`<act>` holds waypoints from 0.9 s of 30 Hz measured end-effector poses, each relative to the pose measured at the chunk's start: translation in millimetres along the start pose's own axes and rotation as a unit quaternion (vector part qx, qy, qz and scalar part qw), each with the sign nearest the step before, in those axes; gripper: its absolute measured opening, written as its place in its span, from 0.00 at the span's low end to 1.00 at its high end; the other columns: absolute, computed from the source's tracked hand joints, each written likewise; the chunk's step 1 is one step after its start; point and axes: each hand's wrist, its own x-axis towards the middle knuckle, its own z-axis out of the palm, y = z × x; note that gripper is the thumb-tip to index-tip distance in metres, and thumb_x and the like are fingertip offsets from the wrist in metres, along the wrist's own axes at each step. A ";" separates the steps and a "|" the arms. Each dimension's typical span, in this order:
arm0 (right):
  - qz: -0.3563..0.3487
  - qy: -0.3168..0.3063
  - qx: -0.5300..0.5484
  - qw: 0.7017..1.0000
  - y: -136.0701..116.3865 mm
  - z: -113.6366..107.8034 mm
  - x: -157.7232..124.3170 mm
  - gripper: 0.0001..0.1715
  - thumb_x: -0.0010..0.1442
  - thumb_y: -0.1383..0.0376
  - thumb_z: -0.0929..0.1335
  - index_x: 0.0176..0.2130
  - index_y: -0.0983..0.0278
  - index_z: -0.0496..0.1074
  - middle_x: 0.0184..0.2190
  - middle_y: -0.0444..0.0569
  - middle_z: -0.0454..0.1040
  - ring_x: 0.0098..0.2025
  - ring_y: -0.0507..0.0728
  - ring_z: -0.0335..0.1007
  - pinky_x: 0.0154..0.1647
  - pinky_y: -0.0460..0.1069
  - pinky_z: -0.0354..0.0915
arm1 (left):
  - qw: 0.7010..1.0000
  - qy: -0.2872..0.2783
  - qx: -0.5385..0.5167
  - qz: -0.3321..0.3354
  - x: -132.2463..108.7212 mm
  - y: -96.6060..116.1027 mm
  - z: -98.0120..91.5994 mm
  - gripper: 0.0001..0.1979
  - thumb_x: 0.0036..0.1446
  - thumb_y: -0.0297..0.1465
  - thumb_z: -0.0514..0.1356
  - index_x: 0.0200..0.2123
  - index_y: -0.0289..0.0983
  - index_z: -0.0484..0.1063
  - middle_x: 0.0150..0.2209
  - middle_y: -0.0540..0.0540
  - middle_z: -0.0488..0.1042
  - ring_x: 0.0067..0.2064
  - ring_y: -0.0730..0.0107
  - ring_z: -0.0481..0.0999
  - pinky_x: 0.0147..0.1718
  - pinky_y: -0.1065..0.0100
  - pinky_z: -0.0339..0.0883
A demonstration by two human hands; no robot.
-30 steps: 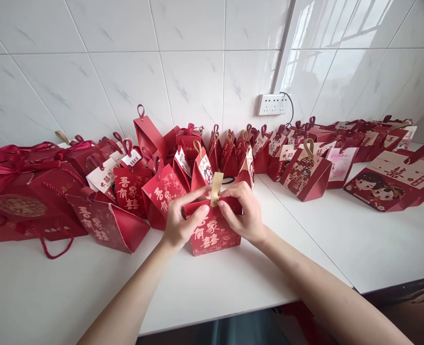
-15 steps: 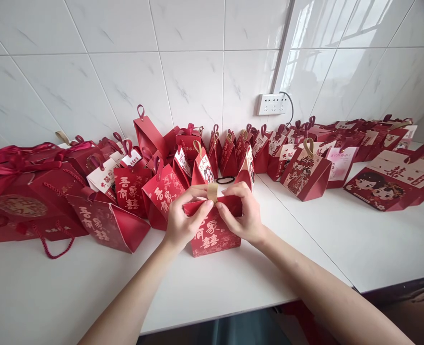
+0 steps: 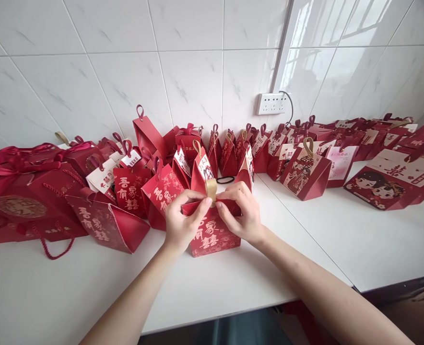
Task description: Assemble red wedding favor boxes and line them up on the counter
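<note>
A red gift box [image 3: 215, 237] with pale Chinese lettering stands upright on the white counter in front of me. A gold ribbon loop [image 3: 211, 188] rises from the middle of its top edge. My left hand [image 3: 185, 215] pinches the box's top edge at the left of the loop, its thumb against the ribbon's base. From the other side my right hand [image 3: 242, 213] pinches the same edge, thumb in front and fingers behind. The fingers partly cover the lettering and the top edge.
Red gift boxes with ribbon loops crowd the counter [image 3: 287, 239] along the tiled wall. A large red box [image 3: 21, 206] with rope handles is at left. A black hair tie [image 3: 225, 180] lies behind my hands. A white power strip [image 3: 272, 104] is on the wall.
The gold ribbon loop now stands taller and rounder above the box edge. The fingers of my left hand have shifted down slightly toward the edge. The box stays in place.
</note>
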 end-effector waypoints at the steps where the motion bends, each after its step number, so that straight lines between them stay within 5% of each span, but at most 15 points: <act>1: -0.001 -0.001 0.001 1.000 -0.3 -0.1 0.2 0.08 0.62 0.72 0.65 0.41 0.60 0.67 0.30 0.46 0.66 0.33 0.55 0.64 0.30 0.50 0.65 | 1.000 0.011 0.008 0.014 -0.3 -0.2 0.3 0.08 0.54 0.34 0.62 0.27 0.38 0.70 0.24 0.51 0.75 0.27 0.73 0.76 0.28 0.74 0.72; 5: 0.002 -0.005 -0.002 1.000 0.2 0.2 -0.3 0.07 0.62 0.71 0.65 0.41 0.60 0.67 0.31 0.47 0.66 0.33 0.55 0.64 0.30 0.51 0.65 | 0.993 0.045 0.050 0.100 -1.3 -2.6 0.9 0.07 0.56 0.34 0.62 0.35 0.38 0.69 0.28 0.51 0.77 0.30 0.72 0.78 0.32 0.72 0.73; 8: 0.004 -0.003 -0.002 1.000 1.4 1.2 -1.4 0.07 0.62 0.71 0.65 0.41 0.60 0.67 0.31 0.47 0.66 0.33 0.55 0.64 0.30 0.51 0.65 | 0.986 0.016 0.080 0.146 -2.1 -4.4 0.7 0.03 0.59 0.31 0.59 0.35 0.38 0.70 0.31 0.50 0.78 0.33 0.73 0.79 0.34 0.73 0.73; 15: -0.001 0.001 -0.003 1.000 1.9 1.8 -1.7 0.07 0.62 0.71 0.65 0.41 0.61 0.67 0.31 0.47 0.66 0.33 0.55 0.64 0.29 0.50 0.65 | 0.983 0.057 0.067 0.163 -4.2 -8.0 1.8 0.05 0.57 0.30 0.62 0.35 0.38 0.68 0.31 0.50 0.76 0.34 0.73 0.79 0.34 0.73 0.74; 19: 0.001 0.003 0.000 1.000 1.8 1.7 -1.7 0.07 0.62 0.70 0.65 0.41 0.60 0.67 0.31 0.46 0.66 0.33 0.55 0.65 0.30 0.51 0.65 | 0.986 0.015 0.068 0.151 -3.6 -5.7 0.1 0.04 0.59 0.30 0.59 0.31 0.38 0.71 0.31 0.49 0.79 0.36 0.70 0.80 0.36 0.72 0.75; 27: 0.004 -0.003 -0.005 1.000 0.9 0.7 -1.0 0.06 0.62 0.70 0.65 0.41 0.60 0.66 0.31 0.47 0.67 0.33 0.55 0.65 0.30 0.51 0.65 | 0.989 -0.042 0.038 0.134 -3.0 -3.8 -6.1 0.13 0.57 0.27 0.57 0.45 0.36 0.75 0.43 0.44 0.80 0.44 0.65 0.80 0.44 0.67 0.76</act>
